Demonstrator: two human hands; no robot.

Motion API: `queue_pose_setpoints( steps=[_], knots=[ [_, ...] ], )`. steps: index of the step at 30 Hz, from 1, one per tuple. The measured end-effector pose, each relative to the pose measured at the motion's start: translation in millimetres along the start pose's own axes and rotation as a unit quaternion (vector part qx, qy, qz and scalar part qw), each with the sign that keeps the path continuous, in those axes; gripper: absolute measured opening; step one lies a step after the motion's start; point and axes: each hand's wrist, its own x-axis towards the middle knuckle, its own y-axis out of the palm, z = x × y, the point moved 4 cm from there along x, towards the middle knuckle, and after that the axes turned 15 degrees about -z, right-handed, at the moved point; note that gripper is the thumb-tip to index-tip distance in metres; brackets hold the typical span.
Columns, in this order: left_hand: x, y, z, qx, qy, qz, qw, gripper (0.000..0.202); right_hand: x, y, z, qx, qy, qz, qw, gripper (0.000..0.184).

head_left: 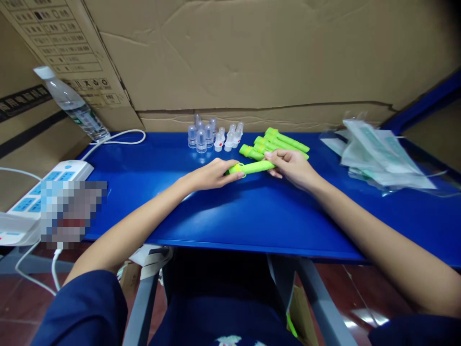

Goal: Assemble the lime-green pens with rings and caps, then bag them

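Observation:
Between my two hands I hold a bright green tube (257, 166) with a yellow band near its left end, just above the blue table. My left hand (219, 174) is closed around the banded end, thumb along the front. Pinched at the other end are the fingers of my right hand (286, 166). Several more green tubes (284, 140) lie side by side just behind my right hand. Behind the held tube stand several clear plastic caps (200, 140) and, to their right, several smaller white-based clear caps (229, 141), one with a red dot.
Cardboard (252, 57) walls the back of the blue table (230, 221). At left are a water bottle (77, 108), a white power strip (68, 170), a cable (126, 140) and a pixelated flat object (77, 216). Clear plastic bags (382, 156) lie at right.

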Motion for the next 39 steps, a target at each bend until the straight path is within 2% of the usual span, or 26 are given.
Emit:
queue_pose_setpoints(
  steps=[4, 11, 15, 17, 21, 24, 27, 30, 34, 39],
  knots=[
    [0, -1.2, 0, -0.006, -0.023, 0.011, 1.000, 0.035, 1, 3, 0, 0.004, 0.007, -0.012, 1.000, 0.057],
    [4, -6.6, 12, -0.039, -0.092, 0.026, 0.995, 0.038, -2, 8, 5, 0.023, 0.002, -0.015, 1.000, 0.058],
    [6, -6.6, 21, 0.022, -0.101, 0.010, 0.995, 0.034, -1, 6, 6, 0.008, -0.018, -0.018, 1.000, 0.052],
    [7, -4.9, 24, 0.073, -0.084, 0.005, 0.994, 0.034, -2, 6, 6, -0.006, -0.020, 0.017, 1.000, 0.050],
    [5, 2.5, 27, 0.128, -0.034, 0.006, 0.991, 0.038, -12, 15, 8, -0.061, -0.024, 0.171, 0.983, 0.048],
    [4, 5.2, 36, 0.147, -0.018, -0.021, 0.989, 0.050, -19, 19, 16, -0.111, -0.069, 0.209, 0.969, 0.046],
    [7, -0.4, 44, 0.129, 0.015, -0.084, 0.988, 0.058, -22, 21, 21, -0.115, -0.093, 0.193, 0.970, 0.047],
    [11, -12.1, 46, 0.116, 0.037, -0.144, 0.982, 0.044, -25, 23, 24, -0.093, -0.105, 0.164, 0.976, 0.043],
    [15, -19.0, 34, 0.175, 0.005, -0.157, 0.972, 0.007, -30, 28, 25, -0.075, -0.111, 0.123, 0.983, 0.039],
    [19, -14.5, 21, 0.249, -0.042, -0.157, 0.955, 0.009, -37, 37, 28, -0.072, -0.113, 0.085, 0.987, 0.042]
  ],
)
